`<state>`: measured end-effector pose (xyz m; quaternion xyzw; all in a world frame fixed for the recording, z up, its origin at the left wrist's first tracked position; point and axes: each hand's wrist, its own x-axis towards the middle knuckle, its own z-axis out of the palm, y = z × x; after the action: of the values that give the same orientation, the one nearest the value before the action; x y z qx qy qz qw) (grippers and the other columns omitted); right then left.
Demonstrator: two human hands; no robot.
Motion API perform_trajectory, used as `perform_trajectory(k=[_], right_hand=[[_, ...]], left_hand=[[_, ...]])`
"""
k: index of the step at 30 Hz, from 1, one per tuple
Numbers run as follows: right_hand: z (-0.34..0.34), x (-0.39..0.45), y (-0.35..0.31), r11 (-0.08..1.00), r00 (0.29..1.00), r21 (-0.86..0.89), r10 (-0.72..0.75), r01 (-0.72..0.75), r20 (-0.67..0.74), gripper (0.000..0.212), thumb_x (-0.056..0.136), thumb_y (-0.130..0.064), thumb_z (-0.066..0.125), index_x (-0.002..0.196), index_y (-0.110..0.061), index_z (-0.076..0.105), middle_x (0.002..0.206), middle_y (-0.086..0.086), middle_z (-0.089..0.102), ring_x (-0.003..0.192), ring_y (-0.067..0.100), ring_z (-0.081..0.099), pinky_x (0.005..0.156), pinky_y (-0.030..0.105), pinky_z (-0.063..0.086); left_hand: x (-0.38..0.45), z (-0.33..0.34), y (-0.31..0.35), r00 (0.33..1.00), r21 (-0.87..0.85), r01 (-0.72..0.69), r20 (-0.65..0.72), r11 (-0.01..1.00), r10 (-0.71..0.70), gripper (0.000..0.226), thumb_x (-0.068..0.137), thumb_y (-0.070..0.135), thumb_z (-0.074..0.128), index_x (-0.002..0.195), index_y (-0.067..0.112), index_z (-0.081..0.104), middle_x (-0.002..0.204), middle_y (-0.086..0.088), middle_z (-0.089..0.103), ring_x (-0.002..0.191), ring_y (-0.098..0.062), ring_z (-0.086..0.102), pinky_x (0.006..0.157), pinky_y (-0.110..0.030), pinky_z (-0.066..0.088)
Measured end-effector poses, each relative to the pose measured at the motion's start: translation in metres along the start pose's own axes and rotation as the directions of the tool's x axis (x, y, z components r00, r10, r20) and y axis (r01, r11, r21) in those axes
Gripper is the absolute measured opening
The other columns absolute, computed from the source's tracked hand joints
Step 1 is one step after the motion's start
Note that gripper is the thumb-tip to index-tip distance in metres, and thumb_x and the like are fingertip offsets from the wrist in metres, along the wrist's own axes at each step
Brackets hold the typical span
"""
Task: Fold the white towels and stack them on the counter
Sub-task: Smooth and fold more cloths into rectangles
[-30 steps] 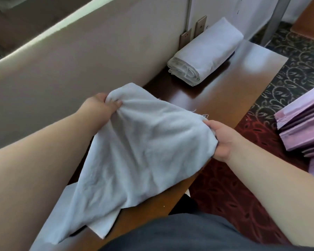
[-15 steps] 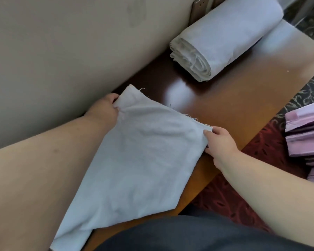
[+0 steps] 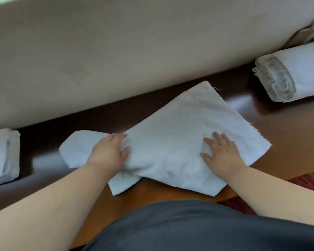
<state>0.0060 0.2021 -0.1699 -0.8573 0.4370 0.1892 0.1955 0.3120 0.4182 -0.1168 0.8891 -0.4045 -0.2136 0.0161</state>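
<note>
Pressing down with both palms, the person has a white towel [image 3: 179,142] spread on the counter [image 3: 152,196] and looks to be smoothing it flat before making a fold. Nearest me is the dark apron or trousers [image 3: 188,229] at the counter's edge, then the two bare forearms reaching forward. The left hand [image 3: 109,151] lies on the towel's left part, fingers mostly straight with the thumb tucked against a ridge of cloth; it presses rather than grips, as far as I can tell. The right hand [image 3: 219,153] rests flat with fingers spread, holding nothing, just weighing the cloth down. Under and around both hands the towel sits skewed, one corner pointing away toward the wall [image 3: 134,51], a frayed edge out past the right hand, and a flap trailing beyond the left hand. I judge the step to be the first flattening of this towel, with folding proper not yet begun. The next move calls for taking an edge or corner and bringing it over to meet the opposite side, squaring the crooked cloth as it goes. Far off to the left of the left hand sits a folded stack [image 3: 2,156]; well beyond the right hand, against the wall, lies a rolled bundle [image 3: 294,73] of white cloth
</note>
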Motion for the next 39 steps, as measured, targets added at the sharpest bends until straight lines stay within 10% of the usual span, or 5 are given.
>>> perform_trajectory(k=[15, 26, 30, 32, 39], right_hand=[[-0.017, -0.016, -0.336, 0.727, 0.728, -0.093, -0.685, 0.68, -0.032, 0.051, 0.091, -0.05, 0.059, 0.136, -0.028, 0.054, 0.135, -0.004, 0.057, 0.129, 0.019, 0.047, 0.105, 0.037, 0.039], [-0.029, 0.001, -0.401, 0.776, 0.793, -0.162, -0.599, 0.609, 0.113, 0.018, 0.094, -0.042, 0.049, 0.086, -0.027, 0.055, 0.079, -0.01, 0.06, 0.08, 0.017, 0.061, 0.067, 0.034, 0.044], [-0.075, 0.01, -0.377, 0.86, 0.858, 0.278, -0.483, 0.427, 0.176, 0.006, 0.087, -0.039, 0.068, 0.089, -0.033, 0.068, 0.086, -0.01, 0.071, 0.087, 0.008, 0.066, 0.073, 0.027, 0.048], [-0.091, 0.019, -0.369, 0.804, 0.857, 0.549, -0.435, 0.23, 0.277, 0.016, 0.081, -0.03, 0.074, 0.096, -0.031, 0.073, 0.097, -0.004, 0.076, 0.094, 0.017, 0.072, 0.084, 0.034, 0.054], [-0.108, 0.071, -0.356, 0.69, 0.926, 0.721, -0.233, -0.057, 0.296, 0.045, 0.071, -0.03, 0.072, 0.112, -0.013, 0.068, 0.101, 0.008, 0.077, 0.096, 0.03, 0.073, 0.082, 0.045, 0.057]], left_hand=[[-0.044, 0.011, -0.16, 0.994, 0.168, 0.09, 0.044, 0.982, -0.099, 0.056, 0.083, 0.046, 0.067, 0.134, 0.032, 0.047, 0.144, -0.003, 0.038, 0.128, -0.029, 0.039, 0.106, -0.04, 0.033], [-0.027, -0.034, -0.195, 0.904, -0.177, -0.267, -0.386, 0.947, 0.183, 0.035, 0.08, 0.057, 0.046, 0.107, 0.035, 0.052, 0.087, 0.018, 0.058, 0.088, -0.006, 0.054, 0.116, -0.042, 0.016], [0.003, -0.046, -0.22, 0.906, -0.997, -0.002, -0.034, 0.076, -0.423, 0.054, 0.096, 0.06, 0.024, 0.122, 0.028, 0.058, 0.112, 0.008, 0.065, 0.11, -0.015, 0.058, 0.111, -0.047, 0.034], [0.018, -0.038, -0.216, 0.93, -0.939, 0.196, 0.27, -0.283, -0.25, 0.071, 0.094, 0.068, 0.009, 0.117, 0.028, 0.064, 0.114, 0.004, 0.068, 0.114, -0.019, 0.058, 0.113, -0.048, 0.028], [0.016, -0.002, -0.15, 0.93, -0.923, 0.362, 0.367, -0.129, -0.01, 0.089, 0.072, 0.089, 0.036, 0.131, 0.027, 0.057, 0.121, 0.008, 0.065, 0.12, -0.017, 0.058, 0.097, -0.035, 0.046]])
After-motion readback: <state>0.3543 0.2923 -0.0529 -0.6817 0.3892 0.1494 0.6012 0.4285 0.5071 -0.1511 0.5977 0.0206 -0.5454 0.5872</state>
